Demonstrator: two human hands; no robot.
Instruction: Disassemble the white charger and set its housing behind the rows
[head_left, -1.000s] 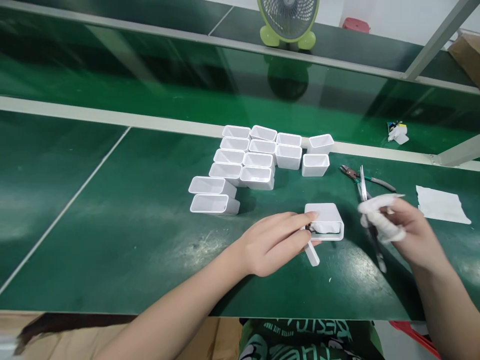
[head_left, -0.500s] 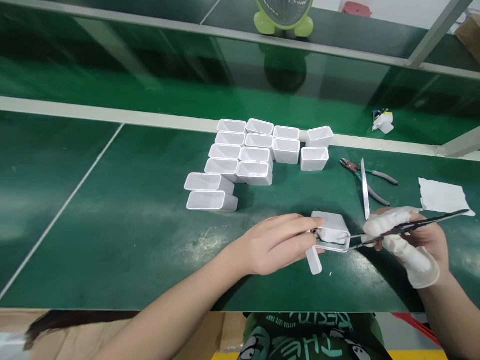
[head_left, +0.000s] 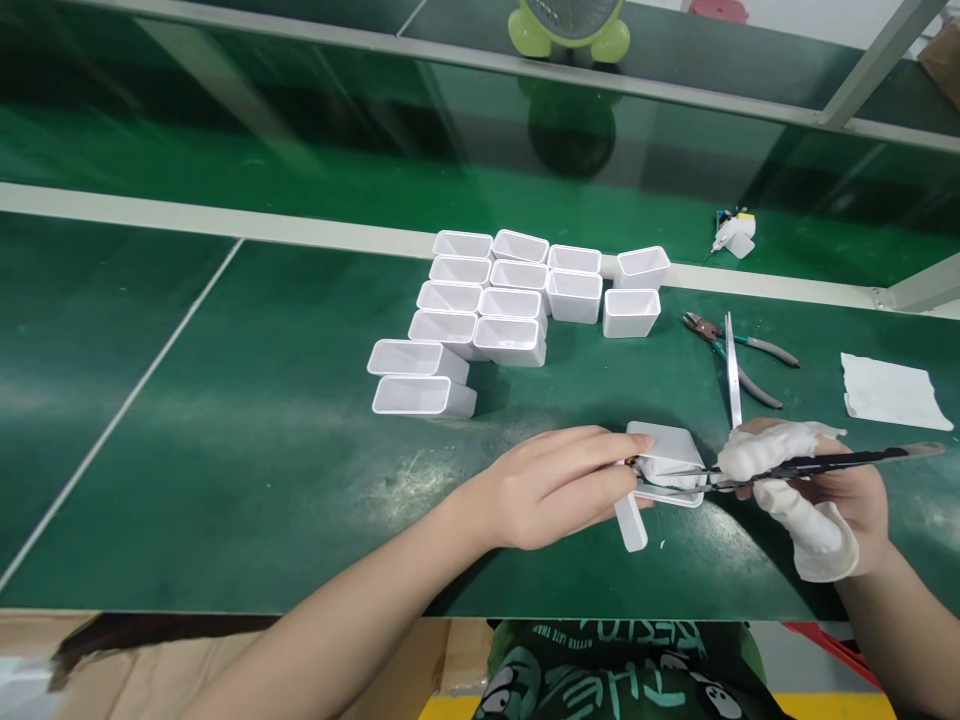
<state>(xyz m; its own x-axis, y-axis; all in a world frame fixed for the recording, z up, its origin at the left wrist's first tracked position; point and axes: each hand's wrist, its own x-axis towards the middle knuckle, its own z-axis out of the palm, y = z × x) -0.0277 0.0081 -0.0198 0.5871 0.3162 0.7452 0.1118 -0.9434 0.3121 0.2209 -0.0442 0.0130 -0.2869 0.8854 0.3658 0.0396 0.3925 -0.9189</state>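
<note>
My left hand is closed on an open white plastic case, which lies tilted with its opening facing up toward me. A white oblong piece sticks out below my left fingers; how it joins the case is hidden. In my right hand, whose thumb and finger wear white finger covers, I grip black tweezers. The tweezer tips reach left into the case, over white stuff inside it. A small brassy bit shows by my left fingertips, mostly covered.
Several white open boxes stand in rows beyond my hands. Green-handled cutting pliers and a slim silver tool lie right. White paper, a small electronic part and a green fan sit farther off.
My right hand has moved slightly left, and the tweezer tips now reach deeper into the case and are closer together. The left hand stays on the case.
</note>
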